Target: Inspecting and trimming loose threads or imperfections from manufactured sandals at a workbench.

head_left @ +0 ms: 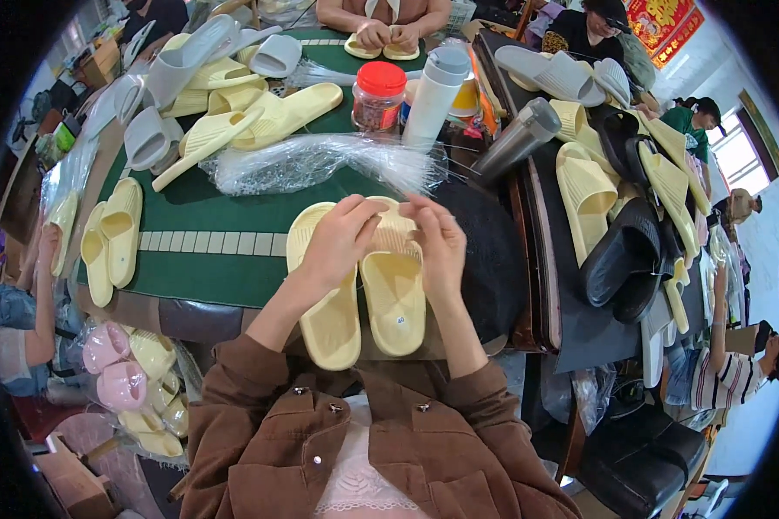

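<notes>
Green table [216, 285] amid crowded slipper workshop

A heap of clear plastic bags [320, 163] lies mid-table; a red-and-gold wall sign [662, 24] hangs top right.

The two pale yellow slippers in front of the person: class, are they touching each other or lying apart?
Touching. The head view shows the left yellow slipper and the right yellow slipper lying side by side with no gap at the strap end, where the left hand and right hand grip them.
</notes>
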The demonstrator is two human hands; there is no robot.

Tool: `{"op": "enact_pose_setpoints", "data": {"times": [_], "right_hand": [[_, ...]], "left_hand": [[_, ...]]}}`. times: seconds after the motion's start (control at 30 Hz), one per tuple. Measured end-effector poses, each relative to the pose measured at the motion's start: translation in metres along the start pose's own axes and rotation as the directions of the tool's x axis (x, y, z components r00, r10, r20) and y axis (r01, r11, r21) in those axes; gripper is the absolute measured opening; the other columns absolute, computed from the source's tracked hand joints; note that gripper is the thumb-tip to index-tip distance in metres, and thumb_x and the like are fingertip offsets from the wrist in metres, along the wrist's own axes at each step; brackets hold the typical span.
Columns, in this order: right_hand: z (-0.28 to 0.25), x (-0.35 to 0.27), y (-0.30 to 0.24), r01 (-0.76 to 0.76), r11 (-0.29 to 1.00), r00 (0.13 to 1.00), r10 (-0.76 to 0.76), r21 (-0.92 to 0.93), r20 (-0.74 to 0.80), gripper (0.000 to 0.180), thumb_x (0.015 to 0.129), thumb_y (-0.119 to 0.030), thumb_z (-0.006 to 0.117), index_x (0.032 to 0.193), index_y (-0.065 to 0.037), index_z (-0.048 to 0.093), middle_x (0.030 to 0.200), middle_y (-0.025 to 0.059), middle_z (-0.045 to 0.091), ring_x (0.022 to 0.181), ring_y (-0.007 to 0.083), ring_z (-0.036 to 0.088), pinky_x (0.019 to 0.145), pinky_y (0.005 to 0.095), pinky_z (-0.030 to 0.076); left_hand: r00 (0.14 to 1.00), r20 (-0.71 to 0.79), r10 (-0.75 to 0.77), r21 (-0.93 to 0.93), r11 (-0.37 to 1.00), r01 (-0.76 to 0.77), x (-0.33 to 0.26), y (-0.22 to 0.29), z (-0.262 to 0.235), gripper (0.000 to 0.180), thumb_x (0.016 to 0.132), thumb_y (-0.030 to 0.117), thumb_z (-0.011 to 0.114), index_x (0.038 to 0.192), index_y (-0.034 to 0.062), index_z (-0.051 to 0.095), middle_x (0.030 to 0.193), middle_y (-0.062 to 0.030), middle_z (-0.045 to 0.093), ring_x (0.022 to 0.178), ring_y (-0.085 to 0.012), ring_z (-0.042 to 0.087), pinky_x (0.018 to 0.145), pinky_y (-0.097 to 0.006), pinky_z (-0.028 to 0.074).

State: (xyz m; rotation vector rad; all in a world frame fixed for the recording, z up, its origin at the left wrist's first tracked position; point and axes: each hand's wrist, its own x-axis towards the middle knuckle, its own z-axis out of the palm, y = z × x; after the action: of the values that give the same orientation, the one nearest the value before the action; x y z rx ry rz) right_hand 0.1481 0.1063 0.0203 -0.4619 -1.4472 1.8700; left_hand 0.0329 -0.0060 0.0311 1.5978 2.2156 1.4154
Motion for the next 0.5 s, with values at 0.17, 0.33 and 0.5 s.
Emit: {"op": "enact_pose_setpoints", "data": {"times": [0.17,0.33,0.5], "right_hand": [[-0.023,-0.011,-0.029,0.006,0.927,1.000,-0.012,0.375,0.014,0.020,0.097,-0.021,0.046,0.105,-0.007,0.058,0.099,0.0074,0.066,0.097,0.0175,0.063,0.066,0.0220,0.051],[-0.059,-0.021,-0.048,0.044,0.942,0.999,-0.052,0.333,0.014,0.020,0.097,-0.016,0.047,0.110,-0.003,0.056,0.079,0.0039,0.061,0.066,0.0093,0.056,0.056,0.0180,0.043],[-0.054,-0.035,-0.060,-0.005,0.996,1.000,0.007,-0.092,0.028,0.011,0.094,-0.007,0.048,0.104,-0.003,0.052,0.078,0.0049,0.063,0.051,0.0032,0.046,0.043,0.0154,0.032]], "left_hand": [[0.977,-0.140,0.158,0.131,0.981,-0.140,-0.028,-0.003,-0.026,0.016,0.079,0.001,0.059,0.095,0.0030,0.062,0.091,-0.0099,0.059,0.085,-0.0279,0.058,0.073,-0.036,0.048],[0.956,-0.134,0.260,0.356,0.913,-0.199,-0.060,-0.004,-0.054,0.019,0.074,0.000,0.061,0.093,0.0021,0.063,0.090,-0.0090,0.061,0.083,-0.0271,0.059,0.071,-0.035,0.049],[0.936,-0.039,0.349,0.305,0.896,-0.322,-0.095,0.024,-0.056,0.021,0.071,0.001,0.063,0.092,0.0012,0.063,0.087,-0.0093,0.061,0.078,-0.0259,0.060,0.069,-0.036,0.050]]}}
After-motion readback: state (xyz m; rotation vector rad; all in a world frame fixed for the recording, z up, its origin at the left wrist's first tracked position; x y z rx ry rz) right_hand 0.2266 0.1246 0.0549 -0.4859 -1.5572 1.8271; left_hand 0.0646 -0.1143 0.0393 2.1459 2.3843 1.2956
